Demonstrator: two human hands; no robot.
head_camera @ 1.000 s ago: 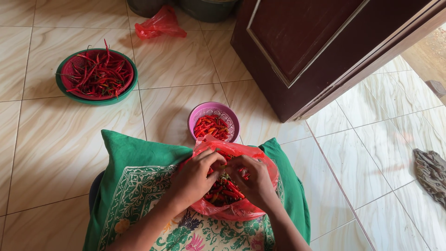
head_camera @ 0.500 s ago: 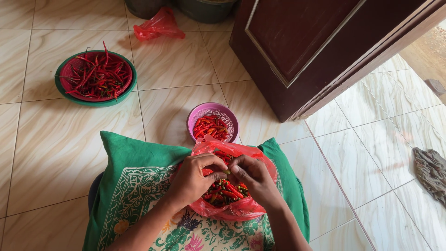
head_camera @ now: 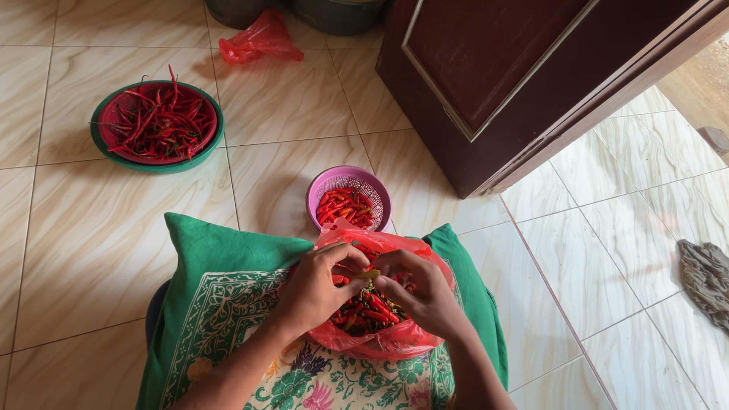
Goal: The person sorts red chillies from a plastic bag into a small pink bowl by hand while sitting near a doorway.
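Pinching one small chilli between the fingertips of both hands, the person works over an open red plastic bag (head_camera: 395,342) that rests on a green patterned cloth (head_camera: 220,281) across the lap. The left hand (head_camera: 315,288) and the right hand (head_camera: 425,292) meet above the bag's mouth, fingers drawn in narrow around a small red chilli with a green stem end (head_camera: 370,275); which hand has the stem I cannot tell. To do this well, grip close to the cap so the thin flesh does not tear, and keep the hands over the bag so anything dropped lands inside. The small red chillies in the bag (head_camera: 368,311) look glossy, short and tapered, some with green caps. Just beyond the bag stands a small purple perforated plastic bowl (head_camera: 319,190) holding more of them. Well apart, at far left, a round red sieve set in a green basin (head_camera: 102,148) holds long, thin, curling chillies. The tiled floor (head_camera: 288,99) is smooth and shiny.
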